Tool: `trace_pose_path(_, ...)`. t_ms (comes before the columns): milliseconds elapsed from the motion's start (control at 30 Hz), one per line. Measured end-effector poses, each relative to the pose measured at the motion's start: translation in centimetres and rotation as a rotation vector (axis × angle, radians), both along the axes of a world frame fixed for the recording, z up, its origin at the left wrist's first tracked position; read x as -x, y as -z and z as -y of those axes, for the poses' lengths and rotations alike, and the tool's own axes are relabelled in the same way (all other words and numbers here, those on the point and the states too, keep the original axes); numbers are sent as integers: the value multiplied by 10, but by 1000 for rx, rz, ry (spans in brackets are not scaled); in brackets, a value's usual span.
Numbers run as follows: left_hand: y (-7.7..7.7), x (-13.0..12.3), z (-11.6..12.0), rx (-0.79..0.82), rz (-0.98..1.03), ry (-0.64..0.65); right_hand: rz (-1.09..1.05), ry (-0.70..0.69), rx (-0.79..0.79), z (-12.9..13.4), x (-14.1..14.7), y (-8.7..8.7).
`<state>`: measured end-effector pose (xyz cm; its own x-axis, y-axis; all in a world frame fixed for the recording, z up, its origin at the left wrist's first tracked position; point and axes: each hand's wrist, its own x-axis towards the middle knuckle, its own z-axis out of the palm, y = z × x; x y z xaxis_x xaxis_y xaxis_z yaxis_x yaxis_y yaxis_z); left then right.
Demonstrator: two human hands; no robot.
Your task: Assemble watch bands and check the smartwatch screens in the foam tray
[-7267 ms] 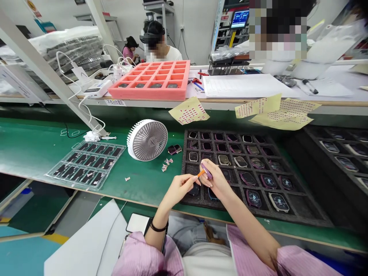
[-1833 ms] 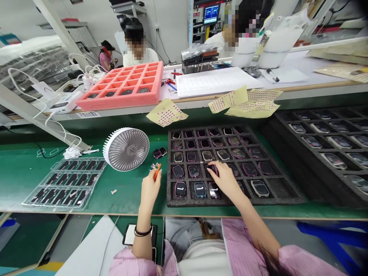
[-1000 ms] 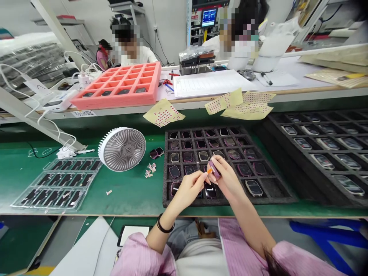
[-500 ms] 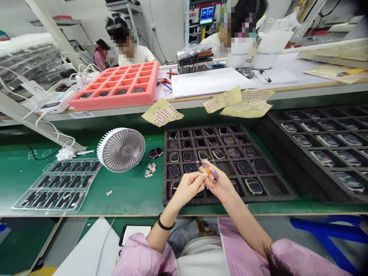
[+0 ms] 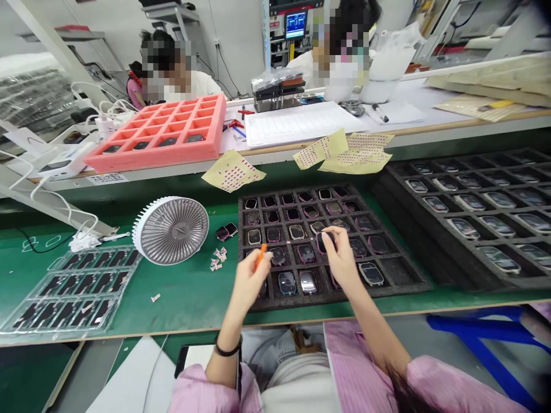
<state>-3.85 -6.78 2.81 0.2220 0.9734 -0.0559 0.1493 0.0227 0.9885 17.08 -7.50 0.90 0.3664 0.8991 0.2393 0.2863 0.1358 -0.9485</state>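
Observation:
My left hand is closed around a thin orange tool, its tip pointing up over the left part of the black foam tray. What kind of tool this is cannot be made out. My right hand pinches a dark-faced smartwatch case with a purple edge, at a pocket near the tray's middle. Whether the case rests in the pocket or is just above it is unclear. Several other watch cases, purple, silver and blue, lie face up in pockets around both hands.
Left of the tray stand a round fan, two loose watch cases and small white pieces. A clear tray of black parts lies far left. Another foam tray is right; a pink foam tray sits on the shelf.
My hands were together over the tray with the orange tool against a purple case. Now they are apart: the left moved left with the tool, the right carries the case to a pocket.

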Motion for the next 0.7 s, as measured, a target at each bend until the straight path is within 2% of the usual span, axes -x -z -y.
trace_pose_path(67,5,29,-4,-85,-245,-111,266,54,54,-4,-18,10)
trace_pose_path(167,13,62,-11,-139,-588,-245,534,-19,144,-5,-32,22)
trace_pose_path(267,19,76,-15,-100,-749,-260,668,-42,133,-3,-41,25)
trace_pose_path(333,20,79,-16,-68,-818,-261,753,86,132,1,-52,23)
trace_pose_path(400,19,79,-16,-39,-843,-283,895,259,211,5,-68,21)
trace_pose_path(467,16,77,-16,-34,-802,-303,1029,352,329,9,-82,20)
trace_pose_path(533,13,71,-15,-63,-719,-281,1089,336,401,10,-90,20)
trace_pose_path(700,0,43,-6,-154,-555,-129,1094,236,443,8,-93,24)
